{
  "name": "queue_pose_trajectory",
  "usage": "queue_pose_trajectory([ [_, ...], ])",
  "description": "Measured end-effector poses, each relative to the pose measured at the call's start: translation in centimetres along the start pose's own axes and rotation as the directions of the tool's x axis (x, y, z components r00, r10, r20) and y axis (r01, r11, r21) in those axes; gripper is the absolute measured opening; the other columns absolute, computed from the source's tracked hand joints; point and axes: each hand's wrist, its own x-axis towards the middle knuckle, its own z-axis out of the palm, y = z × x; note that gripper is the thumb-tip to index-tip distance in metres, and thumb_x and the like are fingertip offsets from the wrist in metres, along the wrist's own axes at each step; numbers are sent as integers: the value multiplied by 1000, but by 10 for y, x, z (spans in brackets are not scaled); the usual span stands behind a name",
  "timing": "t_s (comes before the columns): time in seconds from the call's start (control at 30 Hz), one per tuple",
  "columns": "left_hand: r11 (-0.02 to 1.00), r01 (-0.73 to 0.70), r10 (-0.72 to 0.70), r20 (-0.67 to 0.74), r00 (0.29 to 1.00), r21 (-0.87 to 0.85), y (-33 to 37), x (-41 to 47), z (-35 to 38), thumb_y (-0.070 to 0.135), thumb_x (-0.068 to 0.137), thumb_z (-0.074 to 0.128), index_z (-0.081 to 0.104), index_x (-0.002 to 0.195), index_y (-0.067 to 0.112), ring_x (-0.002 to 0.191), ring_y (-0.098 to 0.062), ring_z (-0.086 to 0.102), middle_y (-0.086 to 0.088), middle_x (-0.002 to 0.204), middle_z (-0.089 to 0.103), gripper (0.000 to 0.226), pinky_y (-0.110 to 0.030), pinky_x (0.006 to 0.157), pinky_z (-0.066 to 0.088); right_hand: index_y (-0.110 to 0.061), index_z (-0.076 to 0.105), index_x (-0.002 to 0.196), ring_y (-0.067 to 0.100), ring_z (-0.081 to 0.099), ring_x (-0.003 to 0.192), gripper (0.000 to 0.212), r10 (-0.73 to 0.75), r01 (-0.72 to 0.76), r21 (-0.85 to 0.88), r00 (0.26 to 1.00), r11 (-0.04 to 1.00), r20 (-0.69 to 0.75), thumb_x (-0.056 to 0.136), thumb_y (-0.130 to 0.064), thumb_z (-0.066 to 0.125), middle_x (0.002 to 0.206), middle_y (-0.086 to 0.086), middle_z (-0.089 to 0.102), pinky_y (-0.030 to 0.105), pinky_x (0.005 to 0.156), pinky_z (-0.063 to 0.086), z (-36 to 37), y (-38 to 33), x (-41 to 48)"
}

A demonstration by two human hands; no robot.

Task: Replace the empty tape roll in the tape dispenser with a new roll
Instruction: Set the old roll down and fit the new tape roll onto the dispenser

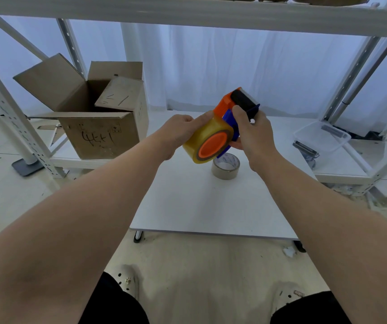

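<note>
I hold an orange and blue tape dispenser [232, 106] in the air above a low white table [201, 206]. A full yellowish tape roll [200, 139] sits on the dispenser's orange hub [212, 145]. My left hand [178, 132] grips the roll's left side, thumb along its top. My right hand [254, 130] is wrapped around the dispenser's blue handle, thumb pressing near the black roller. Below the dispenser, an empty cardboard tape core [225, 166] lies flat on the table.
An open cardboard box [99, 129] stands on the low shelf at left. White metal shelving posts [12, 118] frame both sides. A clear plastic container [323, 136] and a small dark tool [305, 149] lie on the right shelf. My knees and shoes are at the bottom.
</note>
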Motion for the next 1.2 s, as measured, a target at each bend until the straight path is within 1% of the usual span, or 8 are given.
queue_pose_trajectory([
  [0.17, 999, 48, -48, -25, 999, 22, 4, -5, 1, 66, 77, 57, 60, 111, 15, 96, -25, 63, -4, 107, 65, 61, -37, 88, 53, -19, 50, 118, 29, 64, 105, 42, -26, 28, -37, 999, 999, 43, 85, -44, 59, 116, 8, 63, 49, 84, 57, 5, -1, -2],
  [0.4, 994, -46, 44, -24, 999, -96, 10, -8, -2, 54, 81, 64, 62, 80, 25, 99, -27, 64, -1, 94, 66, 29, -45, 92, 53, -8, 57, 116, 23, 68, 89, 36, 181, -184, 269, 983, 945, 33, 92, -34, 57, 98, 6, 65, 33, 63, 62, -4, 0, 0],
  [0.57, 991, -54, 60, 40, 997, -126, 6, -9, -5, 44, 85, 63, 58, 91, 30, 106, -26, 60, -2, 110, 62, 16, -46, 96, 51, -17, 58, 95, 27, 66, 96, 17, 251, -251, 344, 967, 905, 45, 92, -33, 57, 97, 7, 64, 31, 56, 61, -5, 1, 1],
  [0.8, 986, -79, 98, 122, 988, -149, 3, -11, -9, 39, 81, 64, 61, 104, 22, 111, -30, 57, -9, 117, 61, 29, -46, 99, 47, -19, 56, 87, 29, 66, 98, 16, 267, -262, 374, 963, 890, 38, 93, -34, 56, 95, 7, 64, 35, 64, 61, -8, 2, 3],
  [0.87, 988, -66, 84, 126, 988, -139, 2, -9, -9, 40, 75, 63, 61, 108, 17, 112, -31, 56, -11, 118, 60, 41, -46, 98, 47, -18, 56, 88, 27, 67, 95, 17, 259, -253, 366, 965, 896, 32, 93, -34, 56, 94, 6, 64, 34, 63, 61, -9, 4, 4],
  [0.97, 995, -44, 53, 98, 994, -95, -1, -6, -10, 36, 81, 61, 62, 99, 17, 112, -32, 56, -11, 114, 60, 26, -47, 101, 47, -12, 57, 103, 23, 68, 91, 24, 189, -188, 267, 982, 945, 22, 93, -34, 56, 98, 6, 65, 29, 59, 61, -8, 6, 4],
  [1.1, 1000, 14, -15, 107, 994, 7, -5, -3, -7, 41, 89, 58, 56, 116, 15, 107, -25, 56, -5, 117, 58, 37, -41, 99, 47, -14, 51, 118, 24, 66, 101, 36, 80, -79, 119, 997, 990, -2, 91, -36, 58, 112, 6, 63, 42, 81, 60, -4, 8, 4],
  [1.2, 998, 9, -14, 96, 995, 55, -5, -4, -3, 52, 88, 54, 54, 118, 17, 106, -25, 57, -3, 116, 59, 46, -41, 96, 48, -18, 49, 120, 25, 66, 103, 38, 10, -12, 29, 998, 1000, 58, 90, -40, 58, 116, 7, 64, 43, 84, 59, -2, 8, 3],
])
